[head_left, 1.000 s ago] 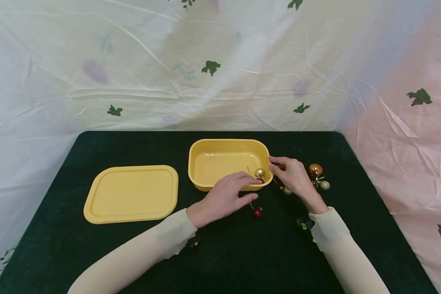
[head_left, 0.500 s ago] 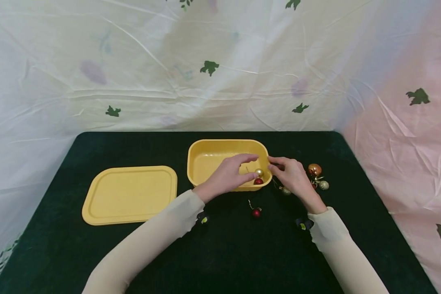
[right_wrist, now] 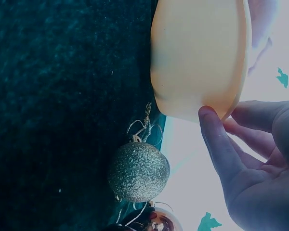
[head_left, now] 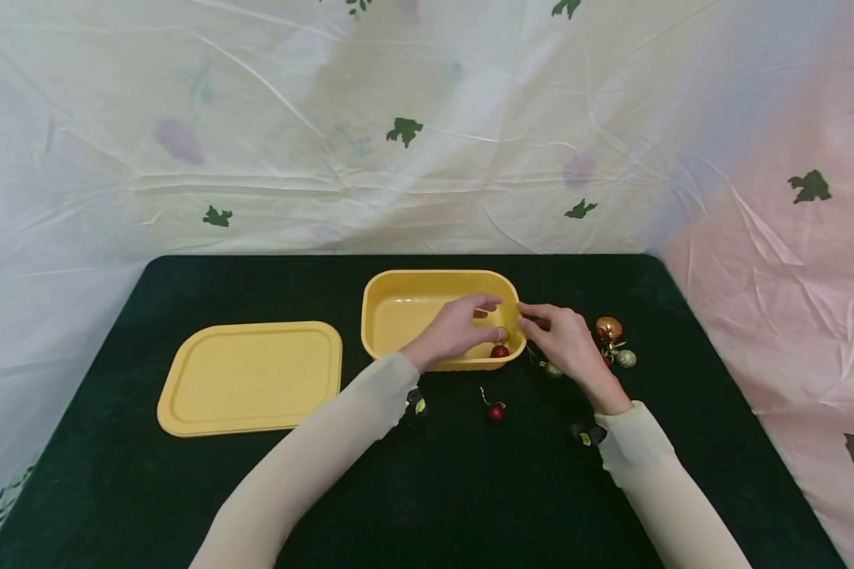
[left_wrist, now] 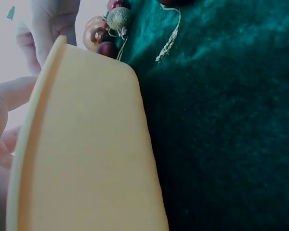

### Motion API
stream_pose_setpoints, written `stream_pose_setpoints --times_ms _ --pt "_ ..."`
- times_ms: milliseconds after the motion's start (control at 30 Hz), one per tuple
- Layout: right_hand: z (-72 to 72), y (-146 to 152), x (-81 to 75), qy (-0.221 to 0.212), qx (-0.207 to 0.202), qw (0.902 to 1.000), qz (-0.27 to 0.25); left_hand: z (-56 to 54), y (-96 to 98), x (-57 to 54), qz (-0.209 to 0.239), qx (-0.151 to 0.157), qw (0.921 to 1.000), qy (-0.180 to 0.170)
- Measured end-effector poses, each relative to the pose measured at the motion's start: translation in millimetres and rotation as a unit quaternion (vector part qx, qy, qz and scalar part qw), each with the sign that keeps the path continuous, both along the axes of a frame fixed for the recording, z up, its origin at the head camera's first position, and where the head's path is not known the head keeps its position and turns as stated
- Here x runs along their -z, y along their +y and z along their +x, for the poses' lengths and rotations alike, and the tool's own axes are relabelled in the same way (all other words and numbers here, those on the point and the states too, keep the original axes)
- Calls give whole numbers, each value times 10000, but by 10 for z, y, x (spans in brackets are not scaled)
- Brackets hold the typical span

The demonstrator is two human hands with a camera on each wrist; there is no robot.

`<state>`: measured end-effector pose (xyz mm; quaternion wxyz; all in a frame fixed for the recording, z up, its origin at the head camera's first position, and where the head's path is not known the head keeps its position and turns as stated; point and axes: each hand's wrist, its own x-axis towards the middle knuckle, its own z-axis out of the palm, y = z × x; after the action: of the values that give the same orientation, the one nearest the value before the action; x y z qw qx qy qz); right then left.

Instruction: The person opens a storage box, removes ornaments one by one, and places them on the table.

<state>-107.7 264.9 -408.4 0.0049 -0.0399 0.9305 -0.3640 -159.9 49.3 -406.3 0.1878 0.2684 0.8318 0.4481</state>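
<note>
The yellow plastic container (head_left: 407, 320) stands uncovered at the middle of the table. My right hand (head_left: 562, 340) pinches its right rim, with the thumb on the outer wall in the right wrist view. Over the container's right end reaches my left hand (head_left: 455, 328), fingers spread from the thumb with a gap between. Its thumb covers most of a gold bauble (head_left: 502, 333); whether they touch I cannot tell. Just in front of that lies a red bauble (head_left: 500, 352) inside the container. In the left wrist view the container's wall hides much of the left hand.
A flat yellow lid (head_left: 252, 378) lies left of the container. In front is a small red bauble (head_left: 496, 412) with a string loop. Beside the right hand sits a glittery bauble (right_wrist: 138, 171). Farther right are a copper bauble (head_left: 608, 328) and a pale glittery bauble (head_left: 625, 359).
My left hand has let go of the red bauble, lifted, then shifted right and lowered toward the gold bauble inside the container. The right hand has stayed at the rim.
</note>
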Motion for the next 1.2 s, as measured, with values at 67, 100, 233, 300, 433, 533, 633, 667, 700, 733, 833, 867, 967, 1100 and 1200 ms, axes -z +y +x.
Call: stream_pose_setpoints --times_ms 67,100,233,300,433,533,633,667,700,733,833,867,967,1100,1200 --pt "-2 2 0 -1 -6 10000 0 -38 24 15 -9 -17 10000 -98" --pt "-3 2 0 -6 -10 10000 -9 -56 35 20 -25 -16 9999 -122" --pt "-1 3 -3 15 -27 10000 -33 -134 83 54 -112 0 9998 -163" --pt "2 0 -6 29 -28 10000 -33 -166 108 73 -214 8 9997 -140" --pt "9 -7 -16 31 -11 10000 -32 -200 153 107 -439 8 9989 -134" --pt "11 -12 -24 30 -6 10000 -42 -209 185 128 -614 31 9980 -117" --pt "9 -12 -29 20 -5 10000 -49 -214 222 142 -773 67 9970 -81" --pt "8 -12 -29 10 -2 10000 -48 -213 232 142 -796 68 9967 -112" --pt "7 -10 -29 -13 4 10000 -56 -213 241 139 -803 70 9966 -150" --pt "7 -10 -31 -29 7 10000 -58 -211 251 137 -806 79 9966 -173" --pt "7 -8 -33 -70 17 9999 -72 -208 272 133 -795 133 9966 -188" --pt "7 -8 -33 -80 17 9999 -75 -206 278 132 -799 165 9965 -174" --pt "6 -8 -35 -109 9 9999 -94 -202 291 129 -882 244 9958 -40" --pt "3 -7 -46 -135 -10 9999 -99 -197 300 120 -989 308 9946 67" --pt "4 -9 -56 -117 -11 9999 -85 -204 307 125 -1014 341 9941 149"
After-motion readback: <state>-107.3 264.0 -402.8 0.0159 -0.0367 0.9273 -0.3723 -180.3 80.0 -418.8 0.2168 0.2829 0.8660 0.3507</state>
